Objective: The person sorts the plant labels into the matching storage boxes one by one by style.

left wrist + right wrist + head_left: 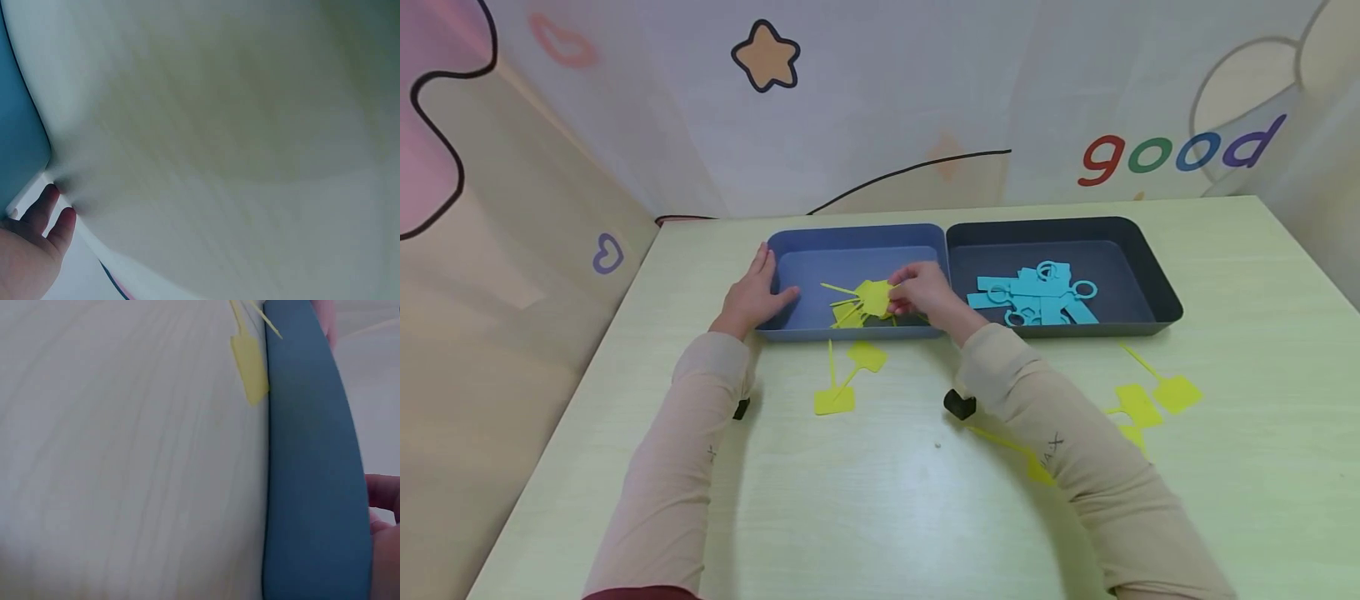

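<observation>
My left hand (748, 296) rests at the left end of the blue tray (850, 334), fingers straight along its outer side and thumb over the rim. In the left wrist view its fingertips (65, 219) are by the tray's corner. My right hand (925, 292) is inside the same tray, thumb and fingers pinching a yellow plant label (874, 298) over a small pile of similar labels with thin stems. The tray wall hides part of this hand in the right wrist view, where curled fingers (384, 490) show above the rim.
A dark tray (1161, 308) adjoins on the right, holding several light-blue tags (1037, 287) with rings. Loose yellow labels (835, 401) lie before the blue tray; more yellow labels (1177, 393) lie at the right, some partly behind the right sleeve (1097, 467). A printed curtain (880, 100) hangs behind the table.
</observation>
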A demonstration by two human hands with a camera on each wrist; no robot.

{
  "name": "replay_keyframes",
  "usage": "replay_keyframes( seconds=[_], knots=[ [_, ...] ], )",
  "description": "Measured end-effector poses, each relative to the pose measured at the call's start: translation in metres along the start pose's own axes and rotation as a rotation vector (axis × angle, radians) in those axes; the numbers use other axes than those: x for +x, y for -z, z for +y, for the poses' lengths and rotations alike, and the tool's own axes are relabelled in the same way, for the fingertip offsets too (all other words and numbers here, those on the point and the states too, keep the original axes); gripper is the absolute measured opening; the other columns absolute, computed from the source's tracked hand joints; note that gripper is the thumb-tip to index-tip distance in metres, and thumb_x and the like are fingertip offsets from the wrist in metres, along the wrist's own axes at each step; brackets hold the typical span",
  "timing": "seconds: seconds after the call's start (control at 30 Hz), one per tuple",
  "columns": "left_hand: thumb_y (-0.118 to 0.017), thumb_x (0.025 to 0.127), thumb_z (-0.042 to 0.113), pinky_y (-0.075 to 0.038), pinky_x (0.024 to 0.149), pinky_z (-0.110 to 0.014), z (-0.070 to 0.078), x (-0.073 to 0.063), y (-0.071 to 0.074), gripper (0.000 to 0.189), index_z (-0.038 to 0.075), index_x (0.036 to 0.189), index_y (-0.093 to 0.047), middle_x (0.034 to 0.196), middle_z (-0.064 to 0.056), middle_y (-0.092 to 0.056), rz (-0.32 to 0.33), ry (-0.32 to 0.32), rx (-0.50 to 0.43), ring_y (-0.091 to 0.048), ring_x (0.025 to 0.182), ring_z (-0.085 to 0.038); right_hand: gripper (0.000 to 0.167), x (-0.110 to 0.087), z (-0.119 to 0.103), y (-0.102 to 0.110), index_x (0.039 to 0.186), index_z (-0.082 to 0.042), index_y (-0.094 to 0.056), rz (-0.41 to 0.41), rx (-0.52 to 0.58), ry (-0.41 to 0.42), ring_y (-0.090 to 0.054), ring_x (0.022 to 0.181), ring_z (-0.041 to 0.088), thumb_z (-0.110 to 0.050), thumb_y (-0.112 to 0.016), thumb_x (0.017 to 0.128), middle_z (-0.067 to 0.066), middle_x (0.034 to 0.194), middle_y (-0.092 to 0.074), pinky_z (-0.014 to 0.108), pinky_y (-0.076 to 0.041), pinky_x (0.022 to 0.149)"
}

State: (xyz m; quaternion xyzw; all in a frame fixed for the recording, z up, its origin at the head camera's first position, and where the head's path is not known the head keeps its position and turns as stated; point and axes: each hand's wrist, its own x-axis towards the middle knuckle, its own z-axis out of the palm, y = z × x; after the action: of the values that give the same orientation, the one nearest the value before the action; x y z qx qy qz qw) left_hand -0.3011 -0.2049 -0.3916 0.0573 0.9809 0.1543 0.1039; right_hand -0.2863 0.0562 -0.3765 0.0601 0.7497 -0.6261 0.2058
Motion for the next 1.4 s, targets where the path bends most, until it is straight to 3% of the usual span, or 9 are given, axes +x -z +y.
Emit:
replay_keyframes(
  seconds=[0.47,0.73,0.83,0.93,1.0,1.07,1.2,1.4],
  knots=[
    [-0.041,0.089,0.043,-0.026,0.102,-0.049,0.001,-0.001,0.001,0.081,-0.001,0.141,0.002,0.148,-0.010,0.015,-0.001,-0.007,0.000,-0.010,0.135,-0.032,0.019,0.004,0.004,-0.008,0.099,0.003,-0.060,0.088,-0.146,-0.060,-0.054,0.045,0.011,0.000,-0.060,0.080,0.010,0.074,-0.059,0.021,-0.049,0.049],
    [-0.041,0.089,0.043,-0.027,0.101,-0.048,0.002,-0.002,0.001,0.080,-0.001,0.141,0.002,0.148,-0.010,0.014,-0.002,-0.008,0.006,-0.011,0.135,-0.033,0.013,0.001,0.002,-0.007,0.092,0.001,-0.062,0.113,-0.258,-0.021,-0.052,0.046,0.012,-0.006,-0.059,0.082,0.007,0.066,-0.057,0.021,-0.047,0.048],
    [-0.041,0.089,0.043,-0.027,0.102,-0.048,0.002,-0.002,0.001,0.081,-0.001,0.141,0.002,0.148,-0.010,0.014,-0.002,-0.007,0.008,-0.010,0.135,-0.032,0.018,-0.004,0.000,-0.007,0.098,-0.002,-0.060,0.124,-0.404,0.088,-0.055,0.062,0.017,-0.014,-0.056,0.085,0.008,0.081,-0.060,0.025,-0.046,0.056],
    [-0.041,0.089,0.044,-0.028,0.101,-0.048,0.000,-0.001,0.000,0.081,-0.001,0.141,0.002,0.148,-0.010,0.014,0.002,-0.004,0.012,-0.011,0.135,-0.032,0.027,-0.015,-0.002,-0.012,0.111,-0.006,-0.056,0.093,-0.619,0.262,-0.055,0.092,0.023,-0.017,-0.053,0.087,0.010,0.109,-0.057,0.033,-0.047,0.076],
    [-0.041,0.089,0.044,-0.030,0.099,-0.048,0.000,0.000,-0.001,0.081,0.000,0.141,0.003,0.148,-0.010,0.015,0.004,-0.003,0.016,-0.012,0.135,-0.033,0.036,-0.023,-0.002,-0.018,0.122,-0.008,-0.050,0.050,-0.810,0.392,-0.047,0.113,0.026,-0.017,-0.051,0.087,0.011,0.124,-0.050,0.038,-0.040,0.092],
    [-0.041,0.089,0.044,-0.031,0.098,-0.047,-0.001,0.000,-0.001,0.081,0.000,0.141,0.003,0.148,-0.010,0.015,0.006,-0.003,0.018,-0.012,0.135,-0.033,0.043,-0.031,0.000,-0.025,0.130,-0.011,-0.043,0.002,-1.002,0.508,-0.035,0.126,0.028,-0.014,-0.050,0.087,0.011,0.136,-0.039,0.043,-0.033,0.101],
    [-0.041,0.089,0.044,-0.030,0.099,-0.048,-0.001,0.001,-0.001,0.081,-0.001,0.141,0.002,0.148,-0.010,0.014,0.012,-0.007,0.023,-0.011,0.135,-0.032,0.059,-0.050,0.009,-0.038,0.139,-0.018,-0.030,-0.108,-1.290,0.702,-0.014,0.136,0.030,-0.009,-0.050,0.084,0.011,0.148,-0.018,0.050,-0.026,0.103],
    [-0.042,0.089,0.044,-0.026,0.102,-0.049,0.001,0.000,-0.001,0.081,-0.001,0.141,0.001,0.149,-0.011,0.012,0.018,-0.007,0.014,-0.009,0.136,-0.032,0.068,-0.076,0.024,-0.049,0.140,-0.027,-0.025,-0.257,-1.490,0.894,-0.005,0.138,0.025,0.000,-0.048,0.083,0.004,0.150,-0.010,0.050,-0.024,0.104]
  ],
)
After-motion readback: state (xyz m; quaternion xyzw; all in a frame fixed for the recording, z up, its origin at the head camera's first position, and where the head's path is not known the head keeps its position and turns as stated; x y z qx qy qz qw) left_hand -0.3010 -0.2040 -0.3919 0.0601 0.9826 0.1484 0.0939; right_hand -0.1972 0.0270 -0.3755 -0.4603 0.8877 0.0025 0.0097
